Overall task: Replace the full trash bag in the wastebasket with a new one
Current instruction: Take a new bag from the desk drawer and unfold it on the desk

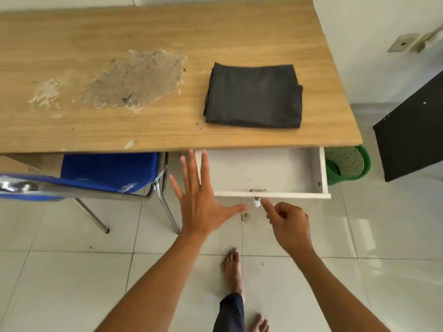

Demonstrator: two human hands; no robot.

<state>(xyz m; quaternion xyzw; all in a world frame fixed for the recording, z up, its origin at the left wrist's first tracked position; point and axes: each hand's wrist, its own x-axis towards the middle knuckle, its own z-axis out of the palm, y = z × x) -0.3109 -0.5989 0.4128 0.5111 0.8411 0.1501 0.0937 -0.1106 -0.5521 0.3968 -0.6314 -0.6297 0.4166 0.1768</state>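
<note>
- Fingers: left hand spread wide, holding nothing; right hand curled, forefinger at drawer knob.
- Folded black bag lies on surface.
- Green wastebasket right, unlined; relining remains.

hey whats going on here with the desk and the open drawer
A person stands barefoot at a wooden desk whose white drawer is pulled open; what shows of its inside looks empty. The right hand has its fingers curled, forefinger out at the small metal key or pull on the drawer front. The left hand is spread flat by the drawer's left corner. A folded black trash bag lies on the desk, and a green wastebasket stands on the floor beside the desk.
</note>
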